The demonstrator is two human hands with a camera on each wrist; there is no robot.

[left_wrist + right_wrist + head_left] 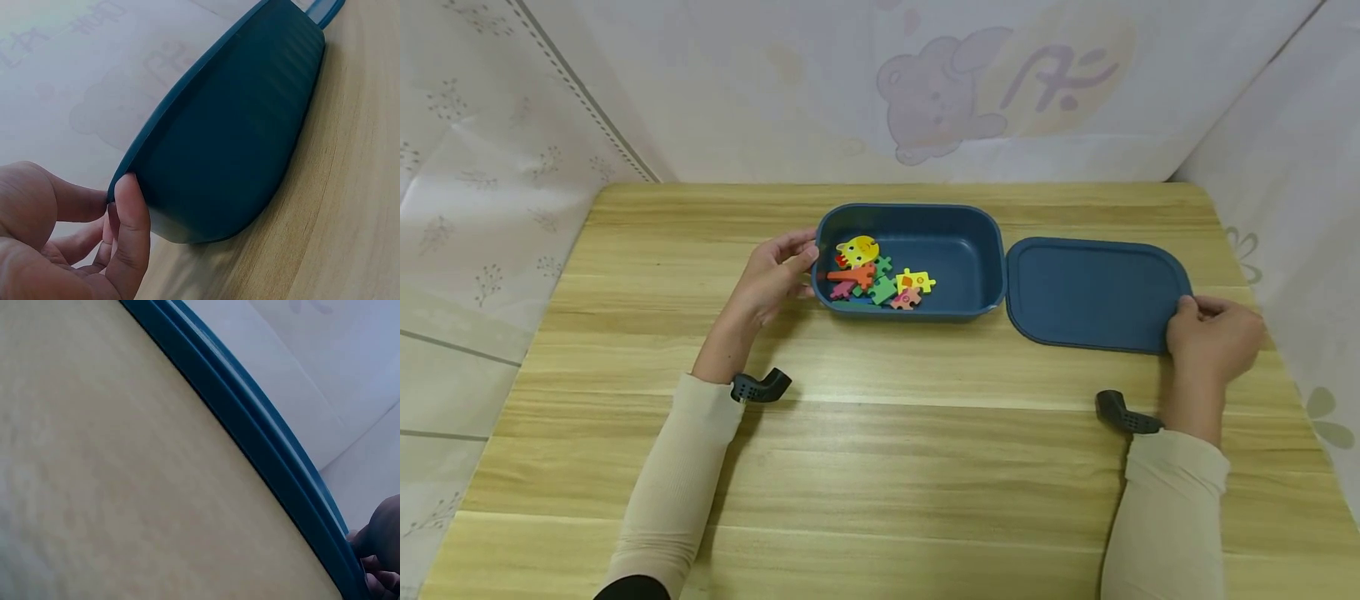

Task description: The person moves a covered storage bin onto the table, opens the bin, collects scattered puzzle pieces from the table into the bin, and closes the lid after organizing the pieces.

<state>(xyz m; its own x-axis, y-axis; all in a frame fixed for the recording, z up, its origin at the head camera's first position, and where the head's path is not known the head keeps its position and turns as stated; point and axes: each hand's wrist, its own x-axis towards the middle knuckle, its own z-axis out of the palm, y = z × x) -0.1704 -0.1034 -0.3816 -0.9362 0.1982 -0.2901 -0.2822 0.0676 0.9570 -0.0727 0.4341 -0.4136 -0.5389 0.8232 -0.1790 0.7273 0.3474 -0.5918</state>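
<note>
A dark blue rectangular box (955,262) with rounded corners stands uncovered on the wooden table. Colourful puzzle pieces (883,289) lie heaped in its left half, among them a yellow animal-face piece (859,250). My left hand (775,275) pinches the box's left rim between thumb and fingers, seen close in the left wrist view, where the box wall (219,137) fills the middle. Right beside the box lies its flat blue lid (1097,293). With thumb and fingers my right hand (1217,337) grips the lid's right edge; in the right wrist view the lid's side (250,431) runs diagonally.
The wooden table (910,467) stretches in front of the box and lid. A pale printed sheet (737,100) with a bear drawing rises behind the table's back edge, and similar sheets hang at both sides.
</note>
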